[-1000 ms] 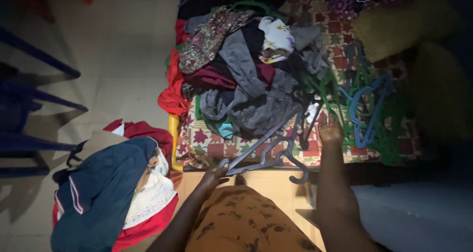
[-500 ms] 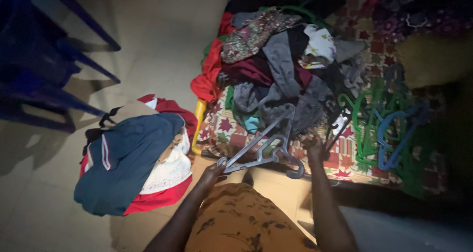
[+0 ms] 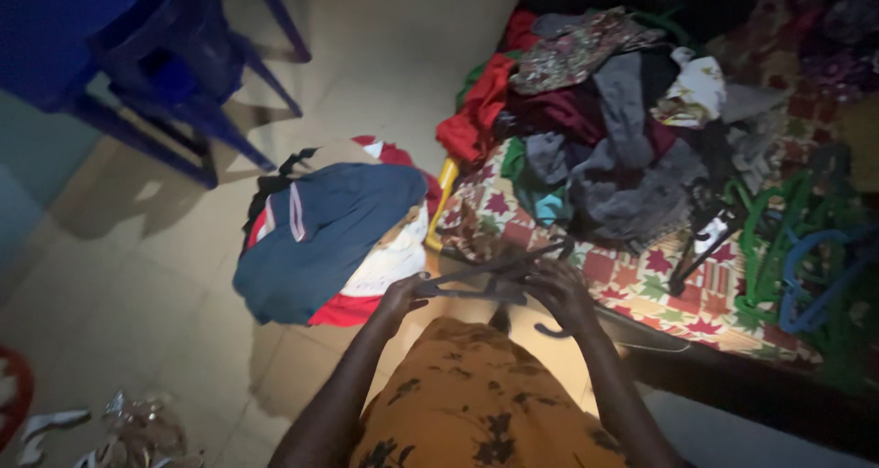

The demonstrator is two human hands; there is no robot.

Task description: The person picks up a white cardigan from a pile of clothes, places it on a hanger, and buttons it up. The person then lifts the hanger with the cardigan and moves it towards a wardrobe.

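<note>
Both my hands hold a grey plastic hanger (image 3: 490,280) in front of my lap, tilted nearly flat. My left hand (image 3: 401,296) grips its left end. My right hand (image 3: 560,289) holds it near the hook, which hangs below at the right. Just beyond lies a patterned bedspread (image 3: 641,280) with a heap of mixed clothes (image 3: 609,143) on it.
A pile of clothes topped by a dark blue garment (image 3: 325,230) lies on the tiled floor at the left. Blue plastic chairs (image 3: 137,56) stand at the top left. Green and blue hangers (image 3: 806,248) lie on the bed at the right. Crumpled scraps (image 3: 119,427) sit at the bottom left.
My right hand left the bed and took hold of the hanger. The hanger dropped from upright to nearly flat. My view swung left, showing more floor and the chairs.
</note>
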